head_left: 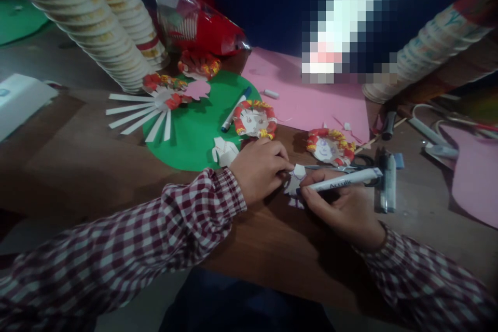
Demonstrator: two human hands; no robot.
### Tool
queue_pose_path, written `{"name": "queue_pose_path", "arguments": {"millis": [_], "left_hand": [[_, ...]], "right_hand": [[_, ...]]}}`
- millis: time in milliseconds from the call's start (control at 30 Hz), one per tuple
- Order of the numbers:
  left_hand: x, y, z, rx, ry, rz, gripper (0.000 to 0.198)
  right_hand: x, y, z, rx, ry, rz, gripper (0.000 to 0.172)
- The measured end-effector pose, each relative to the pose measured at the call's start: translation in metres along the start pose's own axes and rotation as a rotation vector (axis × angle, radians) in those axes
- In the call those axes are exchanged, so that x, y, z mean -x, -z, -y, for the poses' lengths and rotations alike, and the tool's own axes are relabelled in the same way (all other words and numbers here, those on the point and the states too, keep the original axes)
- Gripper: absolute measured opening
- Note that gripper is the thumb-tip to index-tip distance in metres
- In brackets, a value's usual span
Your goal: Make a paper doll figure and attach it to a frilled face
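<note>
My right hand (348, 212) grips a white acrylic marker (344, 180), its tip over a small white paper cutout (294, 181) on the table. Purple marks show on the cutout. The closed fingers of my left hand (262, 168) pinch the cutout's left edge; part of it is hidden. Beyond my left hand lie a paper face ringed with red and yellow trim (254, 120) and a white paper dress shape (224, 151). Another ringed face (330, 148) sits beyond my right hand, near scissors (363, 164) that are partly covered.
A green round sheet (182, 148) and a pink sheet (307, 109) cover the far part of the table. Ridged white columns (89, 26) stand at left, another column (420, 46) at right. Markers (385, 181) lie right of my hand. A red plastic bag (210, 31) is behind.
</note>
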State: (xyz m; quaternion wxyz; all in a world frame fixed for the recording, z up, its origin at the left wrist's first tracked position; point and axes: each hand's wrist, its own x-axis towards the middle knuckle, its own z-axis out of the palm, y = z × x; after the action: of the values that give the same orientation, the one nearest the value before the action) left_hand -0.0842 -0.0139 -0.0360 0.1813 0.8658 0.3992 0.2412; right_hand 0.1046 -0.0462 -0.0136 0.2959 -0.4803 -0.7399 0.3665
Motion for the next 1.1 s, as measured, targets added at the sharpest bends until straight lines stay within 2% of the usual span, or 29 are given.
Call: {"name": "queue_pose_path", "arguments": {"millis": [400, 533, 700, 800, 1100], "left_hand": [[0.000, 0.000, 0.000, 0.001, -0.001, -0.011, 0.015], [0.001, 0.001, 0.000, -0.009, -0.012, 0.002, 0.016], [0.001, 0.000, 0.000, -0.006, -0.032, -0.009, 0.018], [0.001, -0.001, 0.000, -0.004, -0.025, -0.032, 0.021], [0.001, -0.001, 0.001, -0.005, -0.037, -0.035, 0.026]], "right_hand": [[0.001, 0.002, -0.002, 0.013, -0.010, -0.008, 0.006], [0.003, 0.006, -0.008, -0.072, -0.053, -0.103, 0.006], [0.003, 0.005, -0.018, -0.383, -0.114, -0.252, 0.005], [0.002, 0.003, -0.020, -0.532, -0.144, -0.269, 0.007], [0.004, 0.005, -0.022, -0.512, -0.100, -0.361, 0.011]]}}
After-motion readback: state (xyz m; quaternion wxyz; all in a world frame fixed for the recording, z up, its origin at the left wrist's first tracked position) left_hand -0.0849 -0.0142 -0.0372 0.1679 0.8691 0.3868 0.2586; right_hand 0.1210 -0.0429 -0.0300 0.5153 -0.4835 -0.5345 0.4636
